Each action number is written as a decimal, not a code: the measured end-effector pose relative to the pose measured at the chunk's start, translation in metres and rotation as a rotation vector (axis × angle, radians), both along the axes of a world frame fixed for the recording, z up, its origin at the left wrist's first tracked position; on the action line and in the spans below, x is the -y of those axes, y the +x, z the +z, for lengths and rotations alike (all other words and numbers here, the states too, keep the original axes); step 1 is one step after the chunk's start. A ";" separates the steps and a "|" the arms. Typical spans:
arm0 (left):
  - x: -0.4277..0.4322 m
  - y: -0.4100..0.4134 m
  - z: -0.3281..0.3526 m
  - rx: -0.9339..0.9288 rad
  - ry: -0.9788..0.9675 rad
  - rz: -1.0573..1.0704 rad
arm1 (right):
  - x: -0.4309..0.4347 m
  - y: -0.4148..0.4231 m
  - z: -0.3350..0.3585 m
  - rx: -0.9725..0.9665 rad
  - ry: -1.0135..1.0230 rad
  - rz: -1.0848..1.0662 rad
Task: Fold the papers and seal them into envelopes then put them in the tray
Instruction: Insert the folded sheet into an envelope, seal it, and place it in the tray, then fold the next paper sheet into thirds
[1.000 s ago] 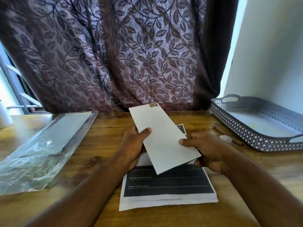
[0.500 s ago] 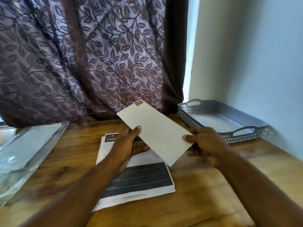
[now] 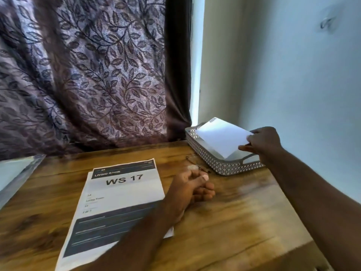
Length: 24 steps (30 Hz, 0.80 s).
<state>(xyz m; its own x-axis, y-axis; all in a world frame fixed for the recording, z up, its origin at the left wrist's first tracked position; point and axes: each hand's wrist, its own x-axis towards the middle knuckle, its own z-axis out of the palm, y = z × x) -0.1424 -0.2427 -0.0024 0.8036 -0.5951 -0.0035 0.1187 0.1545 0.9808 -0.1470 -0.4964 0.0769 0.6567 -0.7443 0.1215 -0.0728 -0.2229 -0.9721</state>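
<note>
So the tray [image 3: 207,155] sits at the table's [image 3: 234,222] far right corner, up against the wall [image 3: 293,75]. The envelope [image 3: 220,137] is over it, pinched at its right end by the right hand [image 3: 263,142]. Papers [image 3: 121,192] lie mid-left, left hand [image 3: 191,189] resting just right of them. Plastic sleeve [image 3: 13,173] far left, curtain [image 3: 88,75] behind.

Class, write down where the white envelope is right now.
The white envelope is at the right of the head view, tilted over the grey tray, its near end pinched by the right hand.
</note>
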 end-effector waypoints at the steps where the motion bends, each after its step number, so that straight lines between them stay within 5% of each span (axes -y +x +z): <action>1: 0.000 -0.001 -0.001 0.010 0.001 -0.021 | 0.002 0.007 0.000 -0.006 0.002 0.002; 19: 0.002 0.003 -0.010 0.058 -0.028 -0.078 | -0.016 0.056 -0.020 -0.540 -0.753 -0.028; 24: 0.003 0.005 -0.012 0.075 -0.025 -0.084 | -0.020 0.062 -0.023 -0.645 -0.824 -0.014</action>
<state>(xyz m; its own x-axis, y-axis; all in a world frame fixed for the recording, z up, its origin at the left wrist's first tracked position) -0.1372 -0.2455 -0.0140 0.7485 -0.6593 0.0711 0.0582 0.1721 0.9834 -0.0848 -0.4768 0.0543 0.7694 -0.5980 0.2248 -0.5310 -0.7942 -0.2954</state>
